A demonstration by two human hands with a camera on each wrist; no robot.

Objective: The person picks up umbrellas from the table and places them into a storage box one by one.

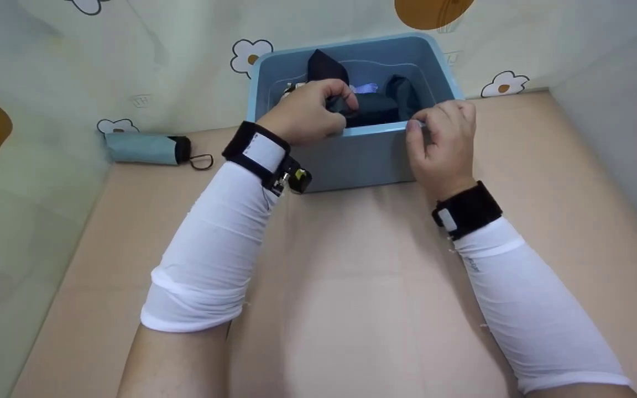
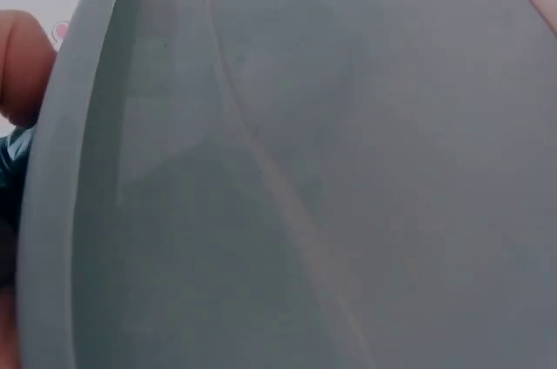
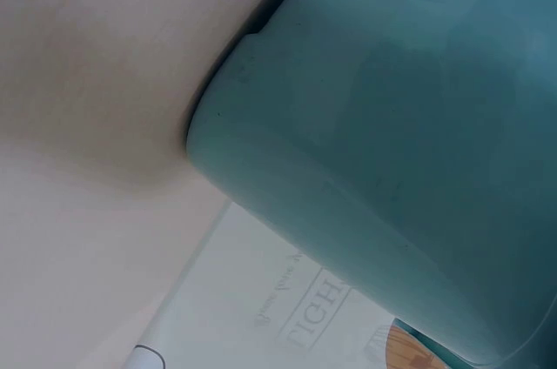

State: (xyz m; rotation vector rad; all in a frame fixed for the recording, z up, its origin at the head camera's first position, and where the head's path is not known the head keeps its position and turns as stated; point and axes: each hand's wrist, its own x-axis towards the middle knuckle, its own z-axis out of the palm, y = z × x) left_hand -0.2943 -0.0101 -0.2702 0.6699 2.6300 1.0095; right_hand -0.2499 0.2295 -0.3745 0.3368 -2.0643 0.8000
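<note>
A blue-grey plastic bin point(image 1: 363, 157) stands against the back wall, with dark fabric things inside. My left hand point(image 1: 310, 113) reaches over its front rim at the left, thumb and forefinger curled around a dark teal fabric bundle point(image 1: 371, 108). In the left wrist view, shiny dark teal fabric point(image 2: 13, 156) shows between fingers just past the rim. My right hand point(image 1: 445, 141) grips the front right corner of the rim, thumb at the front and fingers bent over the edge. The right wrist view shows only the bin's outer wall point(image 3: 374, 143), not the hand.
A folded light teal umbrella point(image 1: 144, 149) with a black end and a wrist loop lies left of the bin. Inside the bin are a black pointed piece point(image 1: 325, 66) and something purple point(image 1: 365, 88). A flower-print sheet point(image 1: 186, 66) covers the wall behind the pinkish tabletop point(image 1: 351, 287).
</note>
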